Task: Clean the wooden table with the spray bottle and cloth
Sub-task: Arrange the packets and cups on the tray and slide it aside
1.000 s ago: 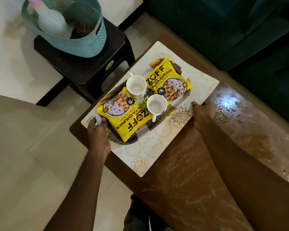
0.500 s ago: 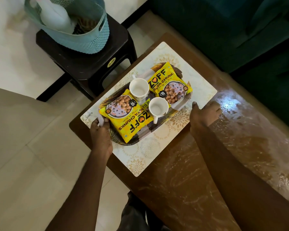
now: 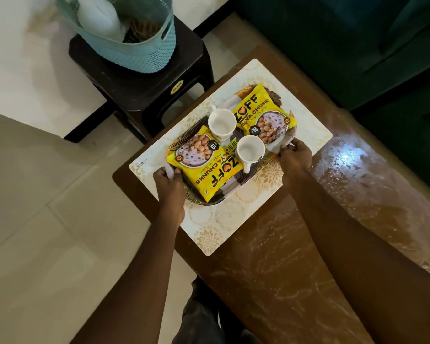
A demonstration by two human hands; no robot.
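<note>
Wooden table (image 3: 258,281) looks wet-streaked on its bare part; left hand (image 3: 169,182) and right hand (image 3: 294,156) each grip one end of the tray (image 3: 204,202), so area under mat (image 3: 221,227) probably not yet wiped.

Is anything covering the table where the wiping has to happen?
Yes. A placemat covers this end of the wooden table. Over it is a tray with cups and snack packets, gripped by the left hand and right hand.
</note>
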